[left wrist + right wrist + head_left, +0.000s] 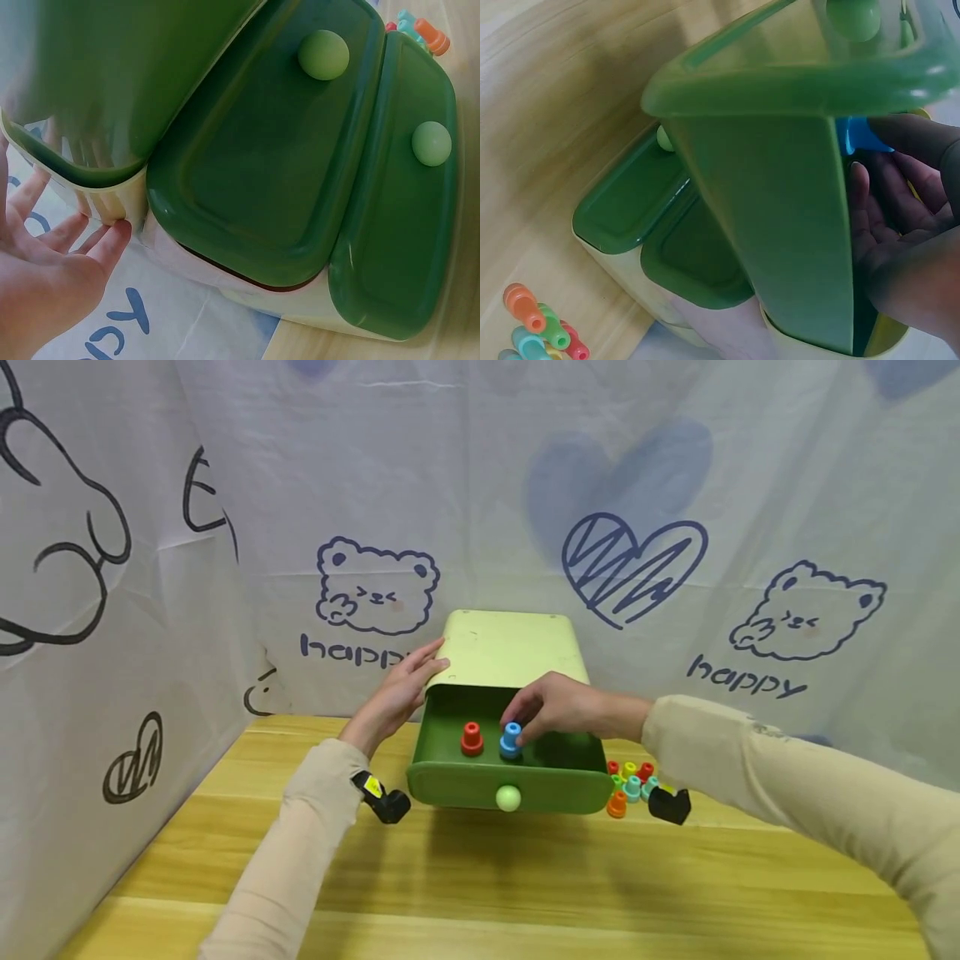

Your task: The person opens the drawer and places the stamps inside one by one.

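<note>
A small cabinet with a pale yellow top point(512, 647) has its upper green drawer point(457, 787) pulled out. Inside the drawer, a red peg point(471, 739) stands upright to the left of a blue peg point(512, 742). My right hand point(558, 703) reaches into the drawer from the right and pinches the blue peg between thumb and fingers; in the right wrist view the drawer wall partly hides that peg point(864, 136). Against the cabinet's left side rests my left hand point(405, 685), fingers extended, with fingertips touching the pale casing point(120, 201) in the left wrist view.
Several coloured pegs, among them an orange peg point(617, 805), lie on the wooden table point(480, 893) right of the cabinet. Below the pulled-out drawer are two closed drawers with round knobs, one middle point(255, 165), one lower point(397, 225). A printed cloth point(480, 485) hangs behind.
</note>
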`<state>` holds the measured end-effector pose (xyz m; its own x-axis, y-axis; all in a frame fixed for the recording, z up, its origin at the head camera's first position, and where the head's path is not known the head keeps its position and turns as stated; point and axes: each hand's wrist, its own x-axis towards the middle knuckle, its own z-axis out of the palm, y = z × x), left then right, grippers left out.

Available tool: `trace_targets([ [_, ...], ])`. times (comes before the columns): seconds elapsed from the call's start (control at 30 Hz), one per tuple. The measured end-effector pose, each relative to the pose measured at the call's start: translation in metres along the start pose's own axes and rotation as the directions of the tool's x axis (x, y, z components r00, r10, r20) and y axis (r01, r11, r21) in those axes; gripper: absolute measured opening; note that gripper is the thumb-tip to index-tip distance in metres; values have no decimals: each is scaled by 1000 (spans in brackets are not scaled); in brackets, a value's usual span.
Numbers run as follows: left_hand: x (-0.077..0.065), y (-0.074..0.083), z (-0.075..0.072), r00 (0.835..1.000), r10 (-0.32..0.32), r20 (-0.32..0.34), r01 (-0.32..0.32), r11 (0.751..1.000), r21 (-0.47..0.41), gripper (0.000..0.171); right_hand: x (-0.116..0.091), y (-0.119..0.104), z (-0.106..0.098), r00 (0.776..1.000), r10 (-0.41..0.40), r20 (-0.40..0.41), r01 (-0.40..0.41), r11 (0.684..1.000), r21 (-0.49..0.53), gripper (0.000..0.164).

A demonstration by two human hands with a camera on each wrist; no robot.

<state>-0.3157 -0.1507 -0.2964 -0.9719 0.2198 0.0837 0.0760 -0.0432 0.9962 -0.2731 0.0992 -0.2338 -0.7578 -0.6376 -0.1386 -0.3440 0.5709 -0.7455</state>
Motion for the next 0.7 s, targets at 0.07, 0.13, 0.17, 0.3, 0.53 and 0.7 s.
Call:
trace_targets([
  [0.07,0,0,0,1000,0,3,0,1000,1,60,1,1,1,1000,4,3,-4,1000,-1,24],
  [0.13,-1,0,0,1000,-1,1,1,1000,11,61,2,2,1,1000,7,4,-7,1000,-2,24],
  [0.17,0,0,0,1000,-2,-3,2,1000,18,60,2,2,2,1000,9,3,-9,1000,2,24],
  [0.3,-1,1,1,1000,-3,-9,4,999,33,60,0,1,1,1000,13,-4,-13,1000,19,24],
  [0.53,0,1,2,1000,2,-13,-2,999,44,60,-14,4,-11,999,1,-35,2,997,81,28],
  [0.7,1,0,1,1000,-4,-16,5,999,37,60,-30,9,-23,998,24,-51,-18,994,109,30],
])
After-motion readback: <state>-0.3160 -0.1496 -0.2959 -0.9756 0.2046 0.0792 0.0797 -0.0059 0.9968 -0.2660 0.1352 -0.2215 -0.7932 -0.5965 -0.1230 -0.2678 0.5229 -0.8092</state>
